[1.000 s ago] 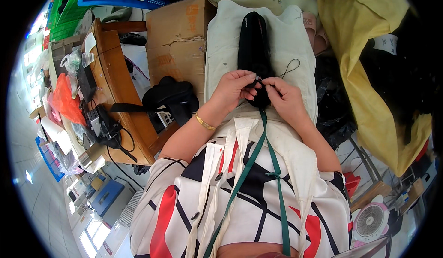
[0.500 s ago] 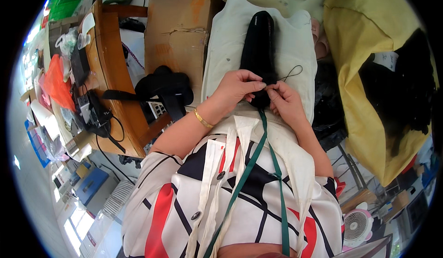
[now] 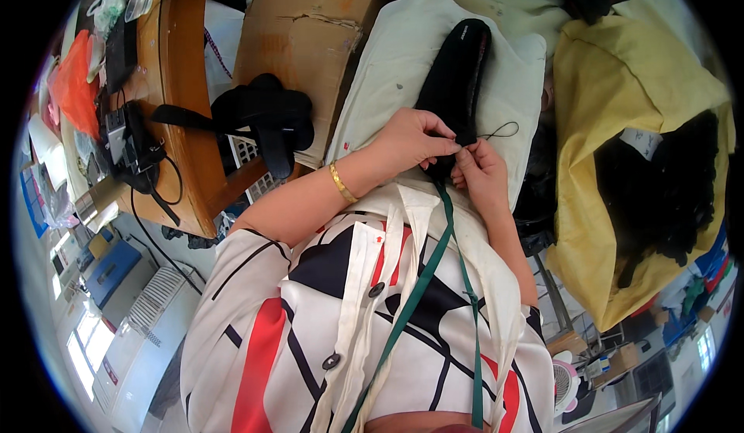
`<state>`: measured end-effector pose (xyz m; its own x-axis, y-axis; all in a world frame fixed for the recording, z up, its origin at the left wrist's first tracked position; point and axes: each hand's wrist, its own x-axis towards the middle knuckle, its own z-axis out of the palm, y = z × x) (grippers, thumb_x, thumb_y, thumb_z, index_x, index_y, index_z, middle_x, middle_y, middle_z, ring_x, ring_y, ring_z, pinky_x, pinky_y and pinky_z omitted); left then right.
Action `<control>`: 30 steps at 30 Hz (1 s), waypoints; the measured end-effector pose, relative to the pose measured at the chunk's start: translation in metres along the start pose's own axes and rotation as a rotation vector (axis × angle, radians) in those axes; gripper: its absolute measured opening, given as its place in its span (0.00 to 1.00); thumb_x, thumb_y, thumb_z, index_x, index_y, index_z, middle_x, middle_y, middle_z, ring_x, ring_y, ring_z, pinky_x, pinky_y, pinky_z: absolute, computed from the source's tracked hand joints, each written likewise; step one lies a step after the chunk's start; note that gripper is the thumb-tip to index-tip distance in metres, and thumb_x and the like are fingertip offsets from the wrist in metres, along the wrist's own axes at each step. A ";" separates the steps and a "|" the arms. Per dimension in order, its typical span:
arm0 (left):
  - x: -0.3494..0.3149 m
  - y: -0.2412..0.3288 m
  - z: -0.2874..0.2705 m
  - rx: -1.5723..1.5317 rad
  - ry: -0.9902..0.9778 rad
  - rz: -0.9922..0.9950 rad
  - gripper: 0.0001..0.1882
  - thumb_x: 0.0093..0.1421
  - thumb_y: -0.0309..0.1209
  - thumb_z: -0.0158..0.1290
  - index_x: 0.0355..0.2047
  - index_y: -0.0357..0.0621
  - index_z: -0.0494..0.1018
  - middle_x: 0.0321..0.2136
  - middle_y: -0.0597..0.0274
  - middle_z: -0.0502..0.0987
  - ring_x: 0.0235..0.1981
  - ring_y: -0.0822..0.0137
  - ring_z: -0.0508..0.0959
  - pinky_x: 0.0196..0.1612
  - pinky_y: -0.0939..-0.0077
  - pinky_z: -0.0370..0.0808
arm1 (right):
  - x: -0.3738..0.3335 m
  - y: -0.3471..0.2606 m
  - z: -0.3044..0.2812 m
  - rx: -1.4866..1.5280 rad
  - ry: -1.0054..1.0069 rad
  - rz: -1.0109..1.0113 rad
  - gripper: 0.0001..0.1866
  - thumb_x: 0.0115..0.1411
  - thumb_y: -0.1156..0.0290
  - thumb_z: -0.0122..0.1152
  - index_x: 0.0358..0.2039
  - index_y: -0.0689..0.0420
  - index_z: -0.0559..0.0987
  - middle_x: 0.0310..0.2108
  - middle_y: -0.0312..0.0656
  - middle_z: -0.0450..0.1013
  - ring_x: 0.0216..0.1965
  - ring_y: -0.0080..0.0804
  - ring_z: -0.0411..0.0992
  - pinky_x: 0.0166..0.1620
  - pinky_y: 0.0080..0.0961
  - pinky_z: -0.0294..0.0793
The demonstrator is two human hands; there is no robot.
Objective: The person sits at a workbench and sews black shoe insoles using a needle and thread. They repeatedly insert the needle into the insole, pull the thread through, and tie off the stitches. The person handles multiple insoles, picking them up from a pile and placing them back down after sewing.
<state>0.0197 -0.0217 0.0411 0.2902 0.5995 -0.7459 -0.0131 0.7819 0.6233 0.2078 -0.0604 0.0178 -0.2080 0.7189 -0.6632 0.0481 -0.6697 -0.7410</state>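
On my lap lies a long, narrow black fabric piece (image 3: 452,72) with a rounded far end and a small pale mark; I cannot tell its kind. At its near end my left hand (image 3: 411,142), wearing a gold bracelet, is closed in a pinch on its edge. My right hand (image 3: 484,173) pinches right beside it, fingertips almost touching the left ones. What lies between the fingertips is too small to make out. A thin dark cord loop (image 3: 504,130) sticks out to the right of the fingers. Beneath the piece spreads a white cloth (image 3: 376,84).
Green straps (image 3: 422,282) hang down my front. At left stand a wooden table (image 3: 182,61), a cardboard box (image 3: 298,53) and a black strapped object (image 3: 267,115). A yellow sack (image 3: 581,239) of black items stands at right, with a small fan (image 3: 566,382) below.
The view has shifted, so the surroundings sit differently. The black piece now leans more to the right at its far end. Both hands keep pinching at its near end.
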 end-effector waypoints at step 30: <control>-0.006 0.011 -0.031 0.331 -0.112 0.180 0.08 0.59 0.29 0.62 0.38 0.41 0.78 0.25 0.72 0.76 0.24 0.83 0.72 0.25 0.86 0.70 | 0.024 -0.033 0.004 -0.256 0.057 -0.429 0.03 0.59 0.72 0.64 0.32 0.57 0.81 0.24 0.41 0.71 0.24 0.32 0.69 0.31 0.25 0.70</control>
<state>-0.0121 -0.0113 0.0451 0.4146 0.6851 -0.5990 0.2311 0.5574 0.7975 0.1971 -0.0220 0.0272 -0.2078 0.9335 -0.2921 0.2092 -0.2493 -0.9456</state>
